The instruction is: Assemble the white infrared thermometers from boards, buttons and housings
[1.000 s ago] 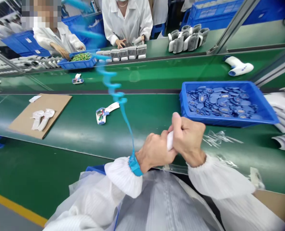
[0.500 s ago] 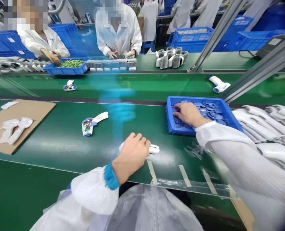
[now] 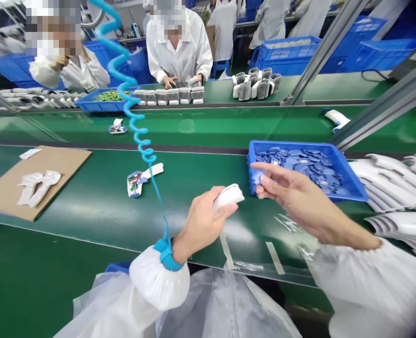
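Lightly, the left hand [image 3: 201, 226] grips a stiff, light white plastic shell [image 3: 228, 196] by its curved sides. Whether the right hand [image 3: 294, 199], beside a blue tray [image 3: 334, 151], holds anything is unclear.

The left hand [image 3: 202, 226] grips a curved white plastic shell [image 3: 228, 197] above the green conveyor belt [image 3: 197, 176], with a blue coiled cord [image 3: 140, 126] rising from the blue wrist strap [image 3: 165, 254]. The right hand [image 3: 301, 199] reaches over the left corner of a blue plastic tray [image 3: 348, 174] full of blue discs [image 3: 299, 164]. A partly wired white handheld device [image 3: 134, 184] lies on the belt further left.
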{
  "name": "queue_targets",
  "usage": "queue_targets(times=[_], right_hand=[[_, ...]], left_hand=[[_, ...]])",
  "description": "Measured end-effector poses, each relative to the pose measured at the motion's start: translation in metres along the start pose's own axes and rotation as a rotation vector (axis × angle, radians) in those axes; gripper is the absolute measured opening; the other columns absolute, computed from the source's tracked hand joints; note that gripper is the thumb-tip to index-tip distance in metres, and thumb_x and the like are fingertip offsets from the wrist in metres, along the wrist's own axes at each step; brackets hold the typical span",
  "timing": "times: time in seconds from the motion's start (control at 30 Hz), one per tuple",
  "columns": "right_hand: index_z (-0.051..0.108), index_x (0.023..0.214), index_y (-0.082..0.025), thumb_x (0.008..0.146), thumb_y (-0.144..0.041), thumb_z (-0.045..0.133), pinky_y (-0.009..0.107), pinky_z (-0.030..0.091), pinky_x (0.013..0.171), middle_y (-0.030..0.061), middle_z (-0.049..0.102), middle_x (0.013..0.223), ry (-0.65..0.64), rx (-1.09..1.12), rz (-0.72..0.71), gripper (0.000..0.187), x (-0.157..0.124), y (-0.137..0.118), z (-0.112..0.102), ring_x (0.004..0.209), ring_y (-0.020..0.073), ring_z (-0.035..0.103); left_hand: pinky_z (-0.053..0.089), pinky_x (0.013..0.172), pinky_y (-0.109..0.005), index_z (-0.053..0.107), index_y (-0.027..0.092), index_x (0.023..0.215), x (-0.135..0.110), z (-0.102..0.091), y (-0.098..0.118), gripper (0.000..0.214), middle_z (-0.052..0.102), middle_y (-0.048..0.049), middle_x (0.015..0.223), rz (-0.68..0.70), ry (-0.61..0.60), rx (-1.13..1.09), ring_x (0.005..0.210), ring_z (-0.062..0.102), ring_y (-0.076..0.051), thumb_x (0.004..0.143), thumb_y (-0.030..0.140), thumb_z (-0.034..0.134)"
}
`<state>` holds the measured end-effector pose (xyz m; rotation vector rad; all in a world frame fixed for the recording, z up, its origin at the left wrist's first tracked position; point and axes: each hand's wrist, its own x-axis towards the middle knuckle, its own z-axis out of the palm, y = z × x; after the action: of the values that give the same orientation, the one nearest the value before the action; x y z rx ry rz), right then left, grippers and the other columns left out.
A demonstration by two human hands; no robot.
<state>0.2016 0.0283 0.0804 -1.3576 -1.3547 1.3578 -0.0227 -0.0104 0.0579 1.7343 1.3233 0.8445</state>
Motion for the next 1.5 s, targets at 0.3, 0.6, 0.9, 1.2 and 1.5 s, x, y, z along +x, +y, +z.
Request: queue_targets(times=[0.3, 0.6, 0.9, 1.2, 1.5], right_hand=[[0.082, 0.104, -0.024, 0.071, -0.064, 0.085, 0.036, 0.055, 0.074, 0.0066, 0.076, 0.097, 0.159, 0.013, 0.004, 0.052, -0.032, 0.014, 0.041, 0.080, 0.0195, 0.064], [0.074, 0.114, -0.025, 0.100, -0.045, 0.060, 0.035, 0.053, 0.080, 0.0077, 0.070, 0.109, 0.032, -0.394, -0.378, 0.028, -0.042, 0.018, 0.041, 0.094, 0.0214, 0.065], [0.069, 0.109, -0.023, 0.101, -0.047, 0.053, 0.034, 0.050, 0.078, 0.0041, 0.062, 0.090, 0.236, -0.389, -0.353, 0.030, -0.049, 0.047, 0.043, 0.082, 0.0184, 0.060], [0.071, 0.113, -0.024, 0.061, -0.040, 0.094, 0.027, 0.054, 0.099, 0.0073, 0.070, 0.128, 0.225, 0.487, 0.366, 0.059, -0.043, 0.053, 0.026, 0.112, 0.0195, 0.067], [0.074, 0.119, -0.022, 0.089, -0.069, 0.066, 0.035, 0.058, 0.080, 0.0077, 0.073, 0.096, -0.309, 0.408, 0.450, 0.055, -0.122, 0.055, 0.043, 0.076, 0.0179, 0.066]], left_hand=[[0.051, 0.090, -0.037, 0.063, 0.017, 0.126, -0.006, 0.013, 0.004, 0.031, 0.073, -0.0065, 0.118, 0.075, 0.065, -0.096, 0.101, 0.067, -0.023, 0.100, 0.034, 0.063], [0.045, 0.084, -0.038, 0.068, 0.019, 0.114, -0.007, 0.012, -0.003, 0.027, 0.076, -0.0062, 0.107, 0.245, 0.004, 0.251, 0.093, 0.068, -0.023, 0.106, 0.036, 0.049], [0.039, 0.081, -0.041, 0.067, 0.016, 0.110, -0.002, 0.019, -0.014, 0.028, 0.076, -0.0055, 0.096, 0.434, 0.003, 0.493, 0.084, 0.065, -0.023, 0.106, 0.038, 0.052], [0.049, 0.070, -0.030, 0.061, 0.019, 0.104, -0.001, 0.017, -0.016, 0.044, 0.068, -0.0031, 0.089, -0.177, -0.046, -0.332, 0.073, 0.062, -0.016, 0.104, 0.061, 0.046], [0.045, 0.061, -0.027, 0.069, 0.018, 0.096, -0.084, 0.061, 0.015, 0.049, 0.058, -0.0011, 0.068, -0.480, -0.294, -0.571, 0.063, 0.054, -0.015, 0.101, 0.062, 0.048]])
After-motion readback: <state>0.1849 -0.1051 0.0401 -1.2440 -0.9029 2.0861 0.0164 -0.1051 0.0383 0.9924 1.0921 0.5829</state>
